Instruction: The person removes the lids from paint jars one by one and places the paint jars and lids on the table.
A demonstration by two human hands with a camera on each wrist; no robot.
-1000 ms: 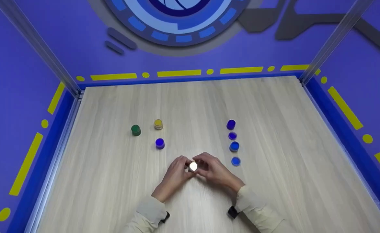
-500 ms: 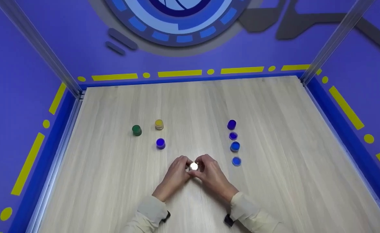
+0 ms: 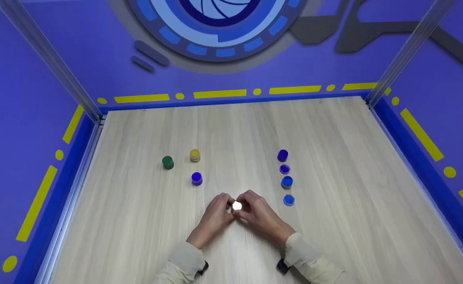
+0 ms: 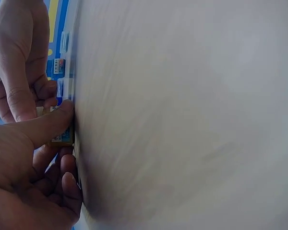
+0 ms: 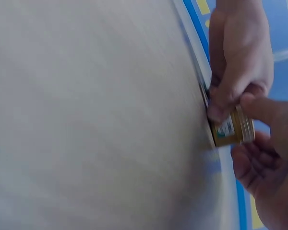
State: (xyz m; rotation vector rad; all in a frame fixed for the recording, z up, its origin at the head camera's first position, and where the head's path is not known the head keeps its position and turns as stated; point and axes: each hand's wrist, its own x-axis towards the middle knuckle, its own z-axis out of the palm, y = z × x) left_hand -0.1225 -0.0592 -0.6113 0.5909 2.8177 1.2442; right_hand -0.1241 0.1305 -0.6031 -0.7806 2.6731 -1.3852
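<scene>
Between both hands at the front middle of the table is a small paint jar [image 3: 237,206], its top bright with glare in the head view. The right wrist view shows its yellowish-brown body [image 5: 224,129] with a white label and a ridged lid [image 5: 246,126]. My left hand [image 3: 217,213] grips the body, low against the tabletop. My right hand [image 3: 261,215] pinches the lid between thumb and fingers. Whether the lid is loose cannot be seen.
Left of centre stand a green jar [image 3: 168,162], a yellow jar [image 3: 195,155] and a purple jar [image 3: 197,178]. To the right, a line holds another purple jar [image 3: 282,155], a purple lid [image 3: 284,169], a blue jar [image 3: 287,182] and a blue lid [image 3: 288,200].
My right hand has shifted its fingers around the lid, its wrist swinging inward and then slightly back out. The left hand keeps its grip on the jar. The head view has tilted slightly.
</scene>
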